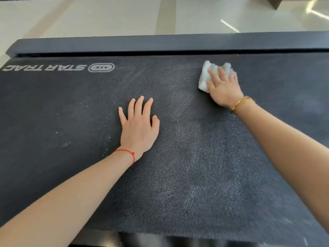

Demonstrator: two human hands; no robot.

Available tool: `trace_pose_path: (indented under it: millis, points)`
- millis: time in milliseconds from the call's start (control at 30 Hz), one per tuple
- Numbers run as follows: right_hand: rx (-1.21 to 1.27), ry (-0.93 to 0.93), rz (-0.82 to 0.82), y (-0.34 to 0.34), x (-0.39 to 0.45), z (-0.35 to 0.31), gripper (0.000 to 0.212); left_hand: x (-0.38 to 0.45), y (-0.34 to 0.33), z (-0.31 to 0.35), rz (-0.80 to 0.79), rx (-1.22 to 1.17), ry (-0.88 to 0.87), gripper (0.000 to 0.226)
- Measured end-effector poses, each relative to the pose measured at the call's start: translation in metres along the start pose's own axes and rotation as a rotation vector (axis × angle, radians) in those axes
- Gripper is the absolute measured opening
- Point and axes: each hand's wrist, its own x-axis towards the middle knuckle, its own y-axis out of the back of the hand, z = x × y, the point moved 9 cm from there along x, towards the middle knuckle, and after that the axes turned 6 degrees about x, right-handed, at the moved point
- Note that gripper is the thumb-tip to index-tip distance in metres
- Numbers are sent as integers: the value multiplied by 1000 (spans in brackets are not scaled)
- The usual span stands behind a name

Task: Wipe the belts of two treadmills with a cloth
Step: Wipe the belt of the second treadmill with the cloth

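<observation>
A black treadmill belt (187,166) fills most of the view, dusty with pale smear marks and a STAR TRAC logo (57,67) at the far left. A white fluffy cloth (206,75) lies on the belt near its far edge. My right hand (222,86) presses flat on the cloth with straight fingers, covering its right half. My left hand (138,125) rests flat on the bare belt near the middle, fingers spread, holding nothing.
The treadmill's dark side rail (160,44) runs along the belt's far edge. Beyond it lies a glossy pale tiled floor (106,16). A dark object (275,2) stands at the top right corner. The near rail edge shows at the bottom.
</observation>
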Motion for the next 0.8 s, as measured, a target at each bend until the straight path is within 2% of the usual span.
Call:
trace_pose_path:
  millis: [100, 233, 300, 400, 500, 567, 800]
  points:
    - [-41, 173, 8, -12, -54, -31, 50, -1, 1, 1, 2, -9, 0, 56]
    - [32, 294, -53, -19, -112, -35, 52, -1, 1, -1, 10, -13, 5, 56]
    - [-6, 250, -14, -8, -111, -9, 51, -1, 1, -1, 12, -18, -1, 56]
    - [-16, 21, 60, 18, -92, 47, 50, -1, 0, 0, 21, -27, -9, 56]
    - [18, -104, 25, 18, -90, 61, 51, -1, 1, 0, 19, -35, -6, 56]
    - [25, -41, 9, 8, -106, 37, 52, -1, 1, 1, 17, -37, -10, 56]
    - [-35, 359, -93, -33, -227, -62, 53, -4, 3, 1, 25, -54, -21, 55]
